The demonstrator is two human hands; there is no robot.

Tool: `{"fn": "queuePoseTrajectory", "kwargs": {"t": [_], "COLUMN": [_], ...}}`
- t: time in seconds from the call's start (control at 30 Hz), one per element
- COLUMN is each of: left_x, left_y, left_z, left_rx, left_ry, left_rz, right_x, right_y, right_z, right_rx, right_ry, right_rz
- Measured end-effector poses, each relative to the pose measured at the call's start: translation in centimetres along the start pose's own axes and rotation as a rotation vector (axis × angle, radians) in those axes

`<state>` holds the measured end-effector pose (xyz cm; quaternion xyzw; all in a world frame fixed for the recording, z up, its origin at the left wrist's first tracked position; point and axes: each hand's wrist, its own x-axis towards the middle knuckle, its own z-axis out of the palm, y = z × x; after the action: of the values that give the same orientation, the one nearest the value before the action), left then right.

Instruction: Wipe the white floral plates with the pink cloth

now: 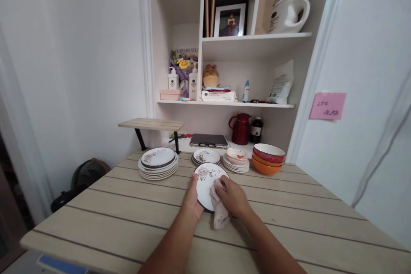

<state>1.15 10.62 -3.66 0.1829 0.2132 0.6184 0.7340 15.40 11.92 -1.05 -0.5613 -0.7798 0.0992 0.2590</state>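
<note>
My left hand (192, 197) grips the left edge of a white plate (203, 188) with a dark rim and a brown floral print. The plate is tilted toward me above the table. In my right hand (233, 193) a crumpled pale pink cloth (219, 212) is bunched, pressed against the right part of the plate's face, with its loose end hanging below the rim. Just behind stands a short stack of similar small floral plates (207, 156). The fingers of my left hand under the plate are hidden.
On the slatted table (128, 209), a stack of larger plates (158, 163) stands left. Small pink-white dishes (236, 162) and stacked red and orange bowls (267, 160) stand right. Behind are a small raised wooden shelf (150, 124), a laptop (208, 139), a red jug (240, 129) and a dark bottle (256, 130).
</note>
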Motion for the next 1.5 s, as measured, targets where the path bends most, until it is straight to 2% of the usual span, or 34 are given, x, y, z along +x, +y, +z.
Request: {"fn": "queuePoseTrajectory", "kwargs": {"t": [0.13, 0.23, 0.33, 0.4, 0.47, 0.6, 0.7, 0.8, 0.9, 1.03, 1.1, 1.17, 1.27, 1.37, 1.43, 1.5], "left_x": [-0.1, -0.1, -0.2, -0.4, -0.6, -0.8, -0.7, -0.7, -0.7, -0.5, -0.4, -0.2, -0.2, -0.4, -0.4, -0.4], "left_y": [0.0, 0.0, 0.0, 0.0, 0.0, 0.0, 0.0, -0.1, -0.3, -0.3, -0.3, -0.2, -0.1, 0.0, 0.0, 0.0], "left_z": [0.2, 0.2, 0.2, 0.3, 0.4, 0.5, 0.5, 0.6, 0.7, 0.5, 0.2, -0.1, -0.2, 0.0, 0.2, 0.4], "left_rx": [-0.007, -0.016, -0.017, -0.013, -0.006, 0.018, 0.041, 0.053, 0.062, 0.029, 0.005, -0.012, -0.006, 0.031, 0.054, 0.067], "left_ry": [-0.002, 0.001, -0.011, -0.019, -0.025, -0.051, -0.117, -0.165, -0.149, -0.16, -0.165, -0.153, -0.15, -0.149, -0.147, -0.15], "left_rz": [0.008, 0.029, 0.02, 0.007, -0.002, -0.041, -0.053, -0.069, -0.095, -0.071, -0.061, -0.05, -0.058, -0.069, -0.075, -0.084], "right_x": [-0.2, -0.6, -1.0, -1.1, -1.1, -1.2, -1.1, -0.6, 0.2, 1.0, 1.0, 0.6, -0.2, -0.9, -0.9, -0.6], "right_y": [0.8, 1.7, 2.1, 1.8, 1.2, -0.3, -1.0, -1.2, -0.7, 1.1, 2.0, 2.6, 2.2, 0.3, -1.1, -1.9], "right_z": [-0.9, -2.2, -3.2, -3.4, -3.3, -2.6, -1.9, -1.1, -0.5, -0.9, -1.5, -2.1, -2.3, -1.7, -1.2, -0.9], "right_rx": [0.242, 0.413, 0.384, 0.333, 0.284, 0.28, 0.302, 0.275, 0.217, 0.07, -0.007, -0.052, -0.061, -0.006, 0.069, 0.111], "right_ry": [-0.107, -0.281, -0.455, -0.479, -0.456, -0.425, -0.312, -0.138, 0.011, 0.141, 0.109, 0.01, -0.107, -0.152, -0.125, -0.058], "right_rz": [-0.135, -0.288, -0.357, -0.339, -0.35, -0.464, -0.476, -0.424, -0.372, -0.162, -0.067, -0.055, -0.125, -0.247, -0.34, -0.368]}}
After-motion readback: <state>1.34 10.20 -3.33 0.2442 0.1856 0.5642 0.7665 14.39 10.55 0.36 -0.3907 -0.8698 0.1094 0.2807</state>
